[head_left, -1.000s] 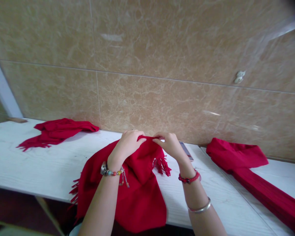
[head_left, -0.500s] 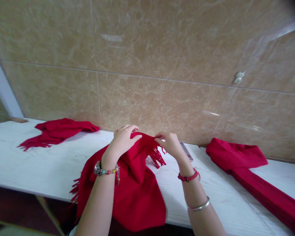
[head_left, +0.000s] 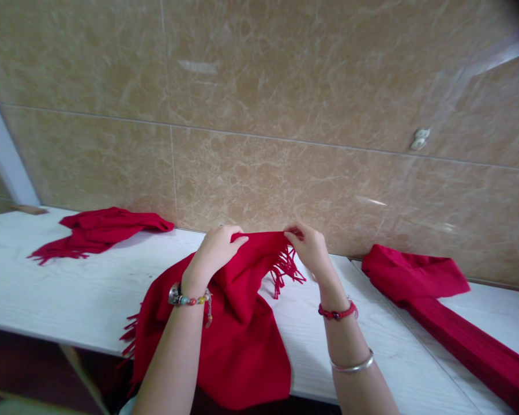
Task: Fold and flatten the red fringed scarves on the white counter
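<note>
A red fringed scarf (head_left: 246,346) lies bunched over the white table, its lower part hanging past the front edge. My left hand (head_left: 216,251) grips its upper edge, thumb in front and the other fingers behind the cloth. At the fringed corner, my right hand (head_left: 307,245) pinches the same edge between thumb and fingers. Between both hands the top edge is stretched nearly straight. Loose fringe hangs just below my right hand. A beaded bracelet is on my left wrist; a red cord bracelet and a silver bangle are on my right arm.
Another fringed red scarf (head_left: 108,230) lies crumpled at the back left of the white table (head_left: 69,294). On the right, a red scarf (head_left: 415,276) is folded over at its far end and runs towards the front. Behind stands a tan tiled wall (head_left: 259,115) with a small sticker (head_left: 420,139).
My right hand has moved slightly right with the fringed corner, drawing the scarf's top edge straighter. The phone seen behind my right hand is now hidden. My left hand has barely moved.
</note>
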Motion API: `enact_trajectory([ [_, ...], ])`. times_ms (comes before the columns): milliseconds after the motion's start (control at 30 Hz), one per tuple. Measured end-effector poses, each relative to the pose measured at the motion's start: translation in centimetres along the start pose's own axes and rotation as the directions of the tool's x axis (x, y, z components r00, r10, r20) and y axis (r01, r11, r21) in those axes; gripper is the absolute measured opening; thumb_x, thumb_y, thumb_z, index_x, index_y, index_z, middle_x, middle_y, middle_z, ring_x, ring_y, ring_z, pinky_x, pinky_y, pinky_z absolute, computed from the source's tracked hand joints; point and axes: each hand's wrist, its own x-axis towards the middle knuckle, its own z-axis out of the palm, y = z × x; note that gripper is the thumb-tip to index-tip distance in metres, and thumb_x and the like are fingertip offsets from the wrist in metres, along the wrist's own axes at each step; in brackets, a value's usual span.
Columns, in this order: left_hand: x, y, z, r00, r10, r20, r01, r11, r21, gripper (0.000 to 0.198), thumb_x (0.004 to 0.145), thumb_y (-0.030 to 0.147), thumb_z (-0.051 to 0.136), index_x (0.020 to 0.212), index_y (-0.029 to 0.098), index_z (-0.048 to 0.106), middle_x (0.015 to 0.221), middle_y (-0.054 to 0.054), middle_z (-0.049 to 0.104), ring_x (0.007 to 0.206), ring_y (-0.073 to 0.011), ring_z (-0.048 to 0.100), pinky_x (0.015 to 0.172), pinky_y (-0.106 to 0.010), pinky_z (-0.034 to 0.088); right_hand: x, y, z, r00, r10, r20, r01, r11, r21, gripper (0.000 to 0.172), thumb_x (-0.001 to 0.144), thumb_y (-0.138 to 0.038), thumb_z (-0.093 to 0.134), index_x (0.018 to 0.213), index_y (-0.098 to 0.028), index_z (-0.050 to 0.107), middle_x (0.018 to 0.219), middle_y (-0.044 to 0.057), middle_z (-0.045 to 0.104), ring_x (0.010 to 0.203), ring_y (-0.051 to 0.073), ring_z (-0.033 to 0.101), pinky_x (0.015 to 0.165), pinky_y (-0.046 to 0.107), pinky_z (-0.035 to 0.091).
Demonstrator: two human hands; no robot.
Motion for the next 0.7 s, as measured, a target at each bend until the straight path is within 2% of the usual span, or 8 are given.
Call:
enact_trajectory([
  [100, 0.1, -0.3, 0.0, 0.998, -0.055, 0.041, 0.054, 0.998, 0.032, 0.022, 0.083, 0.029, 0.046, 0.093, 0.017, 0.062, 0.095, -0.007, 0.065, 0.089, -0.0194, 0.059, 0.080, -0.028, 0.043, 0.3, 1.3, -1.3, 0.983, 0.065, -0.170, -0.062, 0.998, 0.023, 0.014, 0.075, -0.026, 0.046, 0.074, -0.019, 0.057, 0.073, 0.004, 0.064, 0.068, 0.016, 0.057, 0.064, 0.027, 0.043],
  [167, 0.0, -0.6, -0.1, 0.987, -0.124, 0.104, 0.113, 0.988, 0.108, 0.033, 0.081, 0.034, 0.049, 0.108, 0.016, 0.056, 0.108, -0.012, 0.060, 0.100, -0.0223, 0.056, 0.086, -0.032, 0.041, 0.4, 3.3, -2.5, 0.947, 0.136, -0.292, -0.132, 0.991, 0.032, 0.014, 0.075, -0.028, 0.045, 0.076, -0.018, 0.055, 0.075, 0.006, 0.063, 0.069, 0.017, 0.057, 0.064, 0.028, 0.043],
  [233, -0.5, -1.1, -0.2, 0.958, -0.168, 0.233, 0.126, 0.975, 0.184, 0.054, 0.075, 0.043, 0.054, 0.121, 0.016, 0.048, 0.121, -0.015, 0.052, 0.111, -0.0266, 0.050, 0.091, -0.036, 0.038, 0.3, 5.9, -3.9, 0.896, 0.220, -0.386, -0.228, 0.973, 0.025, 0.015, 0.074, -0.029, 0.046, 0.079, -0.018, 0.055, 0.078, 0.007, 0.063, 0.070, 0.018, 0.056, 0.064, 0.029, 0.043],
  [300, -1.4, -1.8, -0.4, 0.900, -0.141, 0.413, 0.064, 0.979, 0.195, 0.077, 0.065, 0.048, 0.062, 0.131, 0.019, 0.037, 0.133, -0.015, 0.042, 0.119, -0.0292, 0.042, 0.095, -0.037, 0.034, 0.0, 8.5, -5.2, 0.850, 0.306, -0.429, -0.338, 0.941, 0.002, 0.015, 0.073, -0.028, 0.047, 0.078, -0.018, 0.056, 0.077, 0.008, 0.062, 0.069, 0.018, 0.056, 0.064, 0.029, 0.043],
  [400, -3.8, -3.0, -0.4, 0.806, -0.100, 0.584, -0.013, 0.982, 0.186, 0.106, 0.048, 0.047, 0.072, 0.138, 0.024, 0.022, 0.143, -0.013, 0.027, 0.128, -0.0324, 0.028, 0.099, -0.037, 0.030, -0.6, 10.8, -6.3, 0.840, 0.403, -0.363, -0.460, 0.884, -0.083, 0.011, 0.069, -0.025, 0.051, 0.073, -0.017, 0.058, 0.073, 0.008, 0.063, 0.066, 0.019, 0.056, 0.061, 0.029, 0.042],
  [533, -6.8, -4.5, 0.7, 0.758, -0.214, 0.616, 0.042, 0.959, 0.281, 0.120, 0.040, 0.032, 0.077, 0.141, 0.029, 0.011, 0.147, -0.012, 0.011, 0.129, -0.0373, 0.021, 0.098, -0.042, 0.031, -1.2, 10.8, -6.0, 0.908, 0.390, -0.156, -0.416, 0.884, -0.212, 0.007, 0.067, -0.020, 0.053, 0.067, -0.017, 0.059, 0.069, 0.006, 0.064, 0.065, 0.018, 0.057, 0.061, 0.028, 0.041],
  [633, -7.4, -5.8, 1.5, 0.765, -0.240, 0.598, 0.068, 0.953, 0.296, 0.113, 0.049, 0.022, 0.071, 0.141, 0.030, 0.006, 0.148, -0.010, 0.007, 0.128, -0.0334, 0.027, 0.097, -0.037, 0.034, -1.4, 10.0, -5.4, 0.936, 0.344, -0.071, -0.351, 0.907, -0.233, 0.007, 0.066, -0.018, 0.053, 0.066, -0.018, 0.060, 0.067, 0.004, 0.064, 0.064, 0.016, 0.056, 0.061, 0.027, 0.041],
  [700, -6.9, -7.0, 1.7, 0.830, -0.218, 0.513, 0.061, 0.950, 0.305, 0.101, 0.059, 0.016, 0.062, 0.141, 0.028, 0.004, 0.148, -0.008, 0.010, 0.128, -0.0279, 0.030, 0.097, -0.032, 0.034, -1.5, 9.6, -5.1, 0.945, 0.325, -0.037, -0.326, 0.925, -0.193, 0.007, 0.066, -0.019, 0.053, 0.066, -0.018, 0.060, 0.066, 0.004, 0.064, 0.063, 0.016, 0.056, 0.060, 0.027, 0.041],
])
